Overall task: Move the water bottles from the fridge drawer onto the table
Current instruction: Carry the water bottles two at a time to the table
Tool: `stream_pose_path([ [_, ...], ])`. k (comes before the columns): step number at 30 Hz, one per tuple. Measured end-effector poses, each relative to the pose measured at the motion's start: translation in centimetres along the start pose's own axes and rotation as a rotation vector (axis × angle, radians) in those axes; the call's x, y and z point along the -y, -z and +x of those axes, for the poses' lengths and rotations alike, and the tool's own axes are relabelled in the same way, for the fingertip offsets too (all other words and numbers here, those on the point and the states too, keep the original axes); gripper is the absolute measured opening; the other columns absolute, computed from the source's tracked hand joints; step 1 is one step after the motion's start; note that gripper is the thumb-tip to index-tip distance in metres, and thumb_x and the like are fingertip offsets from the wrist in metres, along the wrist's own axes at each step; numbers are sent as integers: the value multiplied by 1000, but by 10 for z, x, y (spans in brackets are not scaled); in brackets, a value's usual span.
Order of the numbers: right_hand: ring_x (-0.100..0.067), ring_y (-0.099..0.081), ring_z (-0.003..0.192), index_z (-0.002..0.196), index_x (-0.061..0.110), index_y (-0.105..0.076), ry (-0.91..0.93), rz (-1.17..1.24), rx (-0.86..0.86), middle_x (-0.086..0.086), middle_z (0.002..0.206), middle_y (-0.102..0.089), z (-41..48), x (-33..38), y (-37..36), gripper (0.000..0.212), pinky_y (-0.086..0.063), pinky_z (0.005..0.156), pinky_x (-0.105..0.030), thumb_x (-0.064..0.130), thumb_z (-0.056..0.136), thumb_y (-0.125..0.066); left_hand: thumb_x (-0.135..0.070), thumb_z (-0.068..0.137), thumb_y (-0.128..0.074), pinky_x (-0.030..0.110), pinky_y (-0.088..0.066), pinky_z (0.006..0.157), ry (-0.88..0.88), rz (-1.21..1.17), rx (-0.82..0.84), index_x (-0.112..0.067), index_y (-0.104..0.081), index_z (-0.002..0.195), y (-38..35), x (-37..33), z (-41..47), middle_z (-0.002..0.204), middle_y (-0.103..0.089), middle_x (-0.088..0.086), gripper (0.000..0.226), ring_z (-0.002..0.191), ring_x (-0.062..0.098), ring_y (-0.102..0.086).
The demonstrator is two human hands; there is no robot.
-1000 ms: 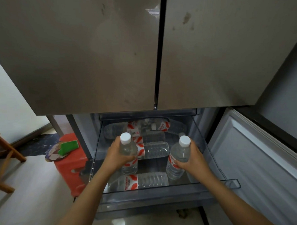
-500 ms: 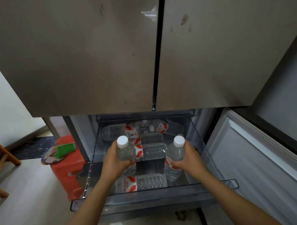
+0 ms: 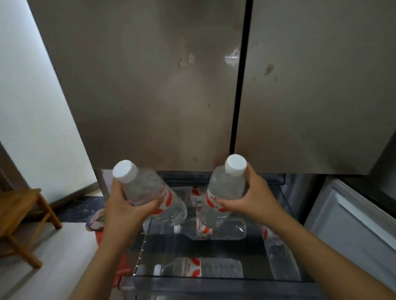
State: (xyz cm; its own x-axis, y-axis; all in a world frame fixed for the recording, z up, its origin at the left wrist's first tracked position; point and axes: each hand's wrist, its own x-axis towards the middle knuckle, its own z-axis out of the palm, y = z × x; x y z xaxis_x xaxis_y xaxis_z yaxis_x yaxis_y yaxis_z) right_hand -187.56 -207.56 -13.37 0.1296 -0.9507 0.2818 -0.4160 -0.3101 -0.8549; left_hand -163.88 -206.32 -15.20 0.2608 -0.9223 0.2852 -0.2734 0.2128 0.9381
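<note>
Two water bottles are out of the fridge drawer (image 3: pixel 198 288), lifted higher than half a second ago, their white caps now level with the lower edge of the upper fridge doors (image 3: pixel 144 84). The left bottle (image 3: pixel 149 192) has tilted, cap leaning left, with the left hand (image 3: pixel 125 212) wrapped round its body. The right bottle (image 3: pixel 226 187) stands nearly upright, and the right hand (image 3: pixel 256 199) curls round its shoulder. Below them, other bottles lie on their sides in the clear drawer: one in the middle (image 3: pixel 218 229), one near the front (image 3: pixel 204 267), one along the right wall (image 3: pixel 278 253). An open lower door (image 3: pixel 355 233) stands to the right. To the left are a pale floor (image 3: pixel 39 281), a partly hidden red stool (image 3: pixel 120 271), a wooden stool (image 3: pixel 11 210) and a white wall (image 3: pixel 19 89).
</note>
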Motion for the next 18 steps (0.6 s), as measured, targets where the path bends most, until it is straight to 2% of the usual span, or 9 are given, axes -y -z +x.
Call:
stream_pose_path([
  [2, 8, -54, 93, 103, 47, -41, 59, 95, 58, 26, 102, -52, 9, 21, -7, 67, -47, 75, -13, 15, 61, -82, -16, 59, -81, 49, -48, 91, -34, 0, -69, -20, -41, 124, 24, -10, 0, 120, -55, 1, 77, 109, 21, -54],
  [3, 7, -53, 94, 104, 47, -40, 93, 121, 89, 26, 103, -51, 14, 29, -12, 69, -47, 76, -14, 14, 61, -82, -22, 57, -83, 50, -49, 90, -50, 12, -98, -20, -42, 123, 35, -13, -1, 120, -56, 2, 78, 109, 22, -56],
  [5, 6, -52, 96, 108, 47, -37, 160, 160, 162, 26, 105, -49, 23, 44, -29, 73, -48, 76, -13, 12, 62, -81, -23, 59, -82, 43, -52, 84, -69, 42, -178, -23, -43, 118, 59, -20, -6, 111, -59, -5, 71, 102, 15, -59],
  [7, 9, -53, 94, 110, 46, -37, 212, 199, 239, 26, 105, -50, 33, 56, -48, 73, -49, 72, -9, 9, 64, -81, -8, 63, -77, 32, -50, 79, -98, 74, -266, -26, -41, 114, 79, -23, -14, 101, -55, -18, 64, 92, 2, -57],
  [9, 11, -55, 91, 107, 47, -39, 254, 235, 327, 26, 104, -51, 41, 65, -72, 71, -48, 68, -5, 9, 64, -81, 1, 65, -75, 28, -47, 76, -93, 128, -352, -25, -40, 113, 100, -26, -26, 97, -52, -21, 65, 88, -2, -54],
  [11, 5, -56, 95, 104, 47, -40, 277, 250, 418, 25, 105, -52, 45, 70, -94, 68, -50, 70, -8, 9, 65, -81, 4, 65, -75, 32, -48, 79, -60, 184, -417, -22, -42, 113, 119, -23, -40, 97, -55, -15, 64, 88, 2, -55],
  [13, -2, -56, 99, 104, 46, -41, 298, 266, 502, 22, 107, -53, 43, 74, -114, 67, -51, 76, -14, 9, 66, -81, 3, 64, -77, 42, -50, 84, -4, 225, -479, -17, -45, 117, 138, -18, -55, 103, -60, -2, 65, 94, 15, -59],
  [15, 3, -57, 95, 103, 46, -42, 323, 284, 575, 23, 104, -53, 38, 78, -135, 65, -50, 73, -12, 10, 66, -81, 0, 63, -79, 48, -50, 88, 46, 263, -536, -15, -45, 122, 155, -12, -72, 111, -60, 7, 70, 101, 24, -60],
  [18, 13, -56, 91, 102, 44, -42, 341, 326, 683, 24, 101, -53, 29, 83, -163, 62, -47, 66, -5, 11, 67, -81, -3, 60, -81, 53, -50, 88, 124, 320, -618, -13, -45, 122, 171, -7, -101, 112, -60, 11, 72, 102, 27, -60],
])
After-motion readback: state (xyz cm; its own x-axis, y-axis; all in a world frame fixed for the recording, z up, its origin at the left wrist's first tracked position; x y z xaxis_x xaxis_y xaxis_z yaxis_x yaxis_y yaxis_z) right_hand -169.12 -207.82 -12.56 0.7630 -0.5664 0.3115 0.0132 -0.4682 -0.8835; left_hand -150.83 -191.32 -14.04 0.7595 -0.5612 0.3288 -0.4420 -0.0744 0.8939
